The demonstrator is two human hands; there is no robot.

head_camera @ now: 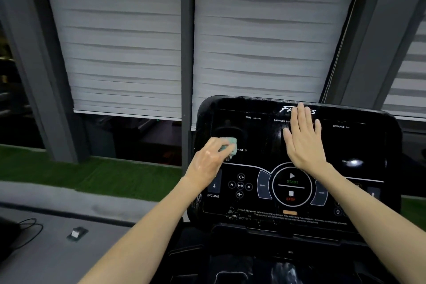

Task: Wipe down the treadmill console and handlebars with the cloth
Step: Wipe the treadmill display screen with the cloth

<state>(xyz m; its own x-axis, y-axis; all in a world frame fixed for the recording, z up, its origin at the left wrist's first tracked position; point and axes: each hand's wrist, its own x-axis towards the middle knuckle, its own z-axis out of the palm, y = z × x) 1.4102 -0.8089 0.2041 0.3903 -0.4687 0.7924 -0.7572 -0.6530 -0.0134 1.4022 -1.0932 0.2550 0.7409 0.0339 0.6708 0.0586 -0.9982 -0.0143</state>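
Our left hand pinched a small teal cloth against the left side of the black console, near the incline readout; most of the cloth was hidden under our fingers. Our right hand lay flat on the screen, fingers spread, covering part of the brand lettering. The handlebars were too dark to make out. White blinds hung behind the console.
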